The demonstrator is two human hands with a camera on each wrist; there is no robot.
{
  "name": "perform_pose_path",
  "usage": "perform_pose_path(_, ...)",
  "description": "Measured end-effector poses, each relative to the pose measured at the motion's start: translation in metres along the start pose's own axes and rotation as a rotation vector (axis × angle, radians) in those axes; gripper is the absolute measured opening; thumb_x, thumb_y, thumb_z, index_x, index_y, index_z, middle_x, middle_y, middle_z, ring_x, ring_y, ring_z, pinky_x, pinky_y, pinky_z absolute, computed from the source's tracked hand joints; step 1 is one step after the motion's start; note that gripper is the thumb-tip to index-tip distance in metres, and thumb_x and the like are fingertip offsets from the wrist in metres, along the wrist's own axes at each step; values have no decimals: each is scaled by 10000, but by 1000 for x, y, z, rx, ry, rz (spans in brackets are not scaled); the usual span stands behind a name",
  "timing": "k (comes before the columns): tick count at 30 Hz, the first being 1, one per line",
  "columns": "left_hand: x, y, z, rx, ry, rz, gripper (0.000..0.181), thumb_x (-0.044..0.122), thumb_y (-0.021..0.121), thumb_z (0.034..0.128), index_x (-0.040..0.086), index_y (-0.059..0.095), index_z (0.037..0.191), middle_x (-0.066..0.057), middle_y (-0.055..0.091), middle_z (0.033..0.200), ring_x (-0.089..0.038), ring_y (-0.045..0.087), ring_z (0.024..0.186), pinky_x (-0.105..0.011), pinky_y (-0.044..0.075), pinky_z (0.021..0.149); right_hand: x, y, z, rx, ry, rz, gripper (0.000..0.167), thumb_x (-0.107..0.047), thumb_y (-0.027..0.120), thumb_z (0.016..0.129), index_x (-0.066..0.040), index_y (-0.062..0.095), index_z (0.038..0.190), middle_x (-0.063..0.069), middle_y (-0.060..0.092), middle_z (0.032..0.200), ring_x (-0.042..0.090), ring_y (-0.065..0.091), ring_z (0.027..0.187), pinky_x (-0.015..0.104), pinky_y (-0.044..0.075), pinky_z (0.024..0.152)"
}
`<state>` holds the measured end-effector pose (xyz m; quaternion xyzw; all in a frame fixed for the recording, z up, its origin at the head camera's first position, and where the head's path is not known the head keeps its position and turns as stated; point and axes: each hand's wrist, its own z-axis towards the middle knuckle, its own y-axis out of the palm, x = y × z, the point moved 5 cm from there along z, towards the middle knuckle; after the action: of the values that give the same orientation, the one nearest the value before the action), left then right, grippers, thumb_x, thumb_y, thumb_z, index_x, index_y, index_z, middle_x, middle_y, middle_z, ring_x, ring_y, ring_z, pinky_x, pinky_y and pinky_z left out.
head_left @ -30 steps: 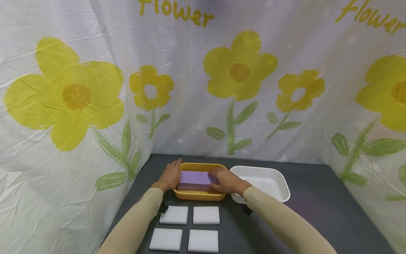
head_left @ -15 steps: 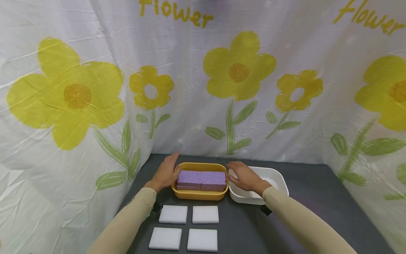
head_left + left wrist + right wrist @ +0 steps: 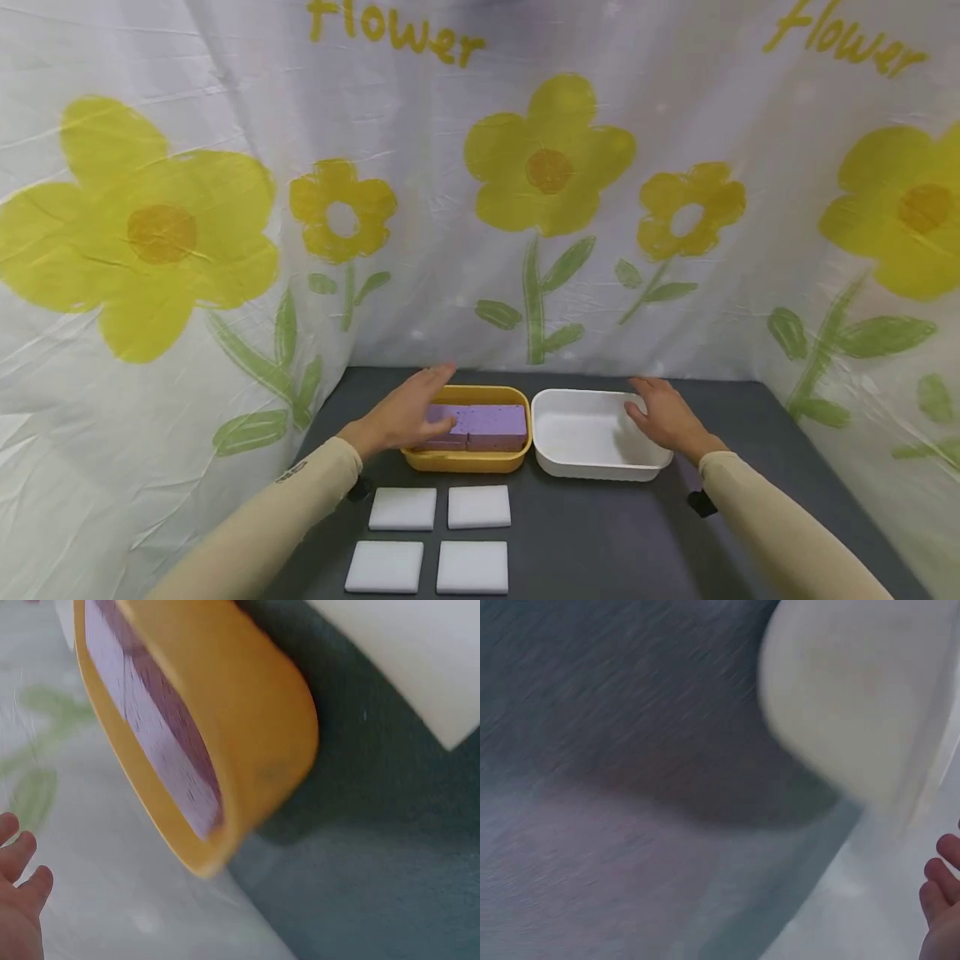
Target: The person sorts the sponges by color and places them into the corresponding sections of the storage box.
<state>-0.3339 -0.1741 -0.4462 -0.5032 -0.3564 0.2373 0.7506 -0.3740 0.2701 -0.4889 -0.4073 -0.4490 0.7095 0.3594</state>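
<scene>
My left hand [image 3: 405, 414] hovers over the left part of a yellow tray [image 3: 467, 463], its fingers spread and gripping nothing. Purple sponge-like blocks [image 3: 497, 421] lie side by side in that tray, partly hidden by the hand; in the left wrist view the blocks [image 3: 161, 735] show inside the yellow tray [image 3: 262, 705]. At the right end of an unfilled white tray [image 3: 592, 472] is my right hand [image 3: 669, 419], fingers loosely extended and holding nothing. In the right wrist view its fingers [image 3: 941, 881] are apart from the white tray [image 3: 840, 690].
Several white flat pads [image 3: 402, 509] lie in two rows on the dark table [image 3: 592, 542] in front of the yellow tray. A white curtain [image 3: 435, 292] with yellow flowers hangs behind the table and along its sides.
Both hands have let go of the purple blocks. The right hand has moved right across the white tray to its far end, while the left has shifted back over the yellow tray's left part.
</scene>
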Motion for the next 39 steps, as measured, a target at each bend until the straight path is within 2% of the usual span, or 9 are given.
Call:
perform_pose_path(5, 35, 5, 4, -72, 100, 28, 952, 438, 789, 987, -24, 341, 1688, -208, 410, 1736, -397, 361, 1634, -590, 266, 1342, 22, 0, -12, -17, 118, 78, 556, -227, 608, 1114, 115, 514, 1542, 382, 530, 1552, 607, 482, 1435, 749, 412, 1152)
perform_pose_path(8, 49, 10, 8, -110, 143, 51, 1000, 550, 774, 974, 4, 346, 1694, -176, 405, 1747, -367, 341, 1650, -561, 252, 1354, 30, 7, -17, -16, 173, 139, 585, -233, 598, 1114, 126, 482, 1561, 396, 510, 1563, 615, 482, 1434, 744, 411, 1157)
perform_pose_path(11, 63, 14, 8, -138, 192, 64, 1044, 609, 779, 954, -2, 358, 1689, -172, 408, 1745, -367, 357, 1642, -550, 290, 1342, 36, 15, -21, -9, 212, 201, 594, -222, 599, 1107, 141, 474, 1559, 410, 517, 1550, 627, 493, 1421, 740, 422, 1151)
perform_pose_path(17, 96, 25, -4, -267, 275, 69, 1058, 615, 805, 938, 22, 362, 1695, -157, 412, 1746, -323, 390, 1631, -490, 357, 1318, 41, 31, -26, -62, 332, 347, 597, -182, 538, 1112, 93, 411, 1626, 392, 498, 1581, 606, 496, 1444, 723, 450, 1144)
perform_pose_path(22, 120, 36, -15, -376, 337, 78, 1029, 589, 811, 944, 64, 357, 1705, -99, 406, 1757, -243, 388, 1634, -412, 343, 1328, 45, 39, -28, -59, 400, 478, 616, -34, 452, 1057, 75, 365, 1657, 383, 467, 1613, 563, 502, 1468, 687, 465, 1158)
perform_pose_path(29, 138, 50, -30, -476, 408, 108, 970, 616, 793, 947, 41, 451, 1648, -78, 522, 1677, -185, 519, 1540, -340, 441, 1257, 51, 44, -25, -25, 411, 558, 673, 27, 408, 994, 51, 372, 1666, 369, 453, 1633, 551, 491, 1481, 675, 437, 1193)
perform_pose_path(33, 144, 63, -41, -512, 444, 118, 910, 602, 818, 927, 35, 527, 1576, -29, 660, 1502, -84, 654, 1326, -257, 551, 1103, 52, 45, -23, -11, 406, 555, 669, 40, 406, 993, 41, 390, 1662, 367, 488, 1608, 539, 524, 1454, 658, 466, 1162)
perform_pose_path(36, 144, 75, -50, -540, 437, 145, 865, 584, 834, 918, 47, 555, 1536, -6, 701, 1405, -41, 679, 1217, -225, 587, 989, 50, 45, -21, -11, 404, 552, 668, 45, 408, 992, 39, 394, 1660, 368, 492, 1604, 530, 531, 1446, 647, 465, 1160)
perform_pose_path(39, 142, 87, -56, -565, 383, 161, 824, 574, 854, 908, 65, 579, 1495, -4, 715, 1399, -40, 704, 1157, -233, 615, 904, 46, 46, -20, -13, 405, 559, 662, 44, 408, 999, 32, 397, 1661, 363, 494, 1605, 517, 541, 1438, 630, 470, 1151)
